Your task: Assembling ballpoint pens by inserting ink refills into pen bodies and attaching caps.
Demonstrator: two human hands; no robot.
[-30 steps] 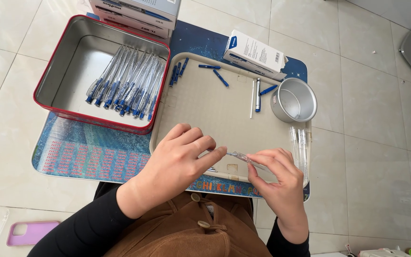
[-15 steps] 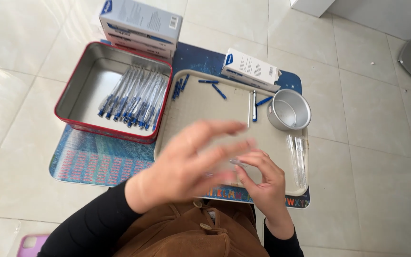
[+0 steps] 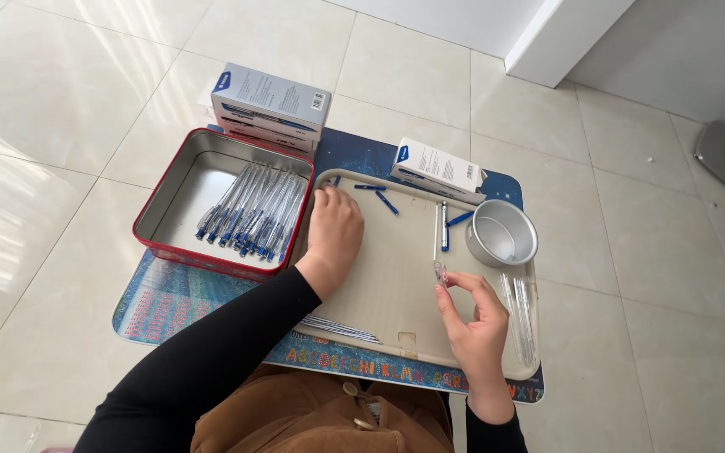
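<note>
Pale glossy floor tiles [image 3: 86, 109] lie bare all around the blue patterned low table [image 3: 169, 302] at mid frame. On it, the beige plastic tray [image 3: 388, 277] has open room in its middle, between both hands. Half a second ago the left hand blurred across the tray's lower middle; now the left hand [image 3: 335, 231] rests at the tray's upper left edge beside the red-rimmed metal tin [image 3: 169, 210], fingers curled, grip unclear. The right hand [image 3: 476, 323], lower right, pinches a small clear pen part [image 3: 440, 273] in narrow fingers
</note>
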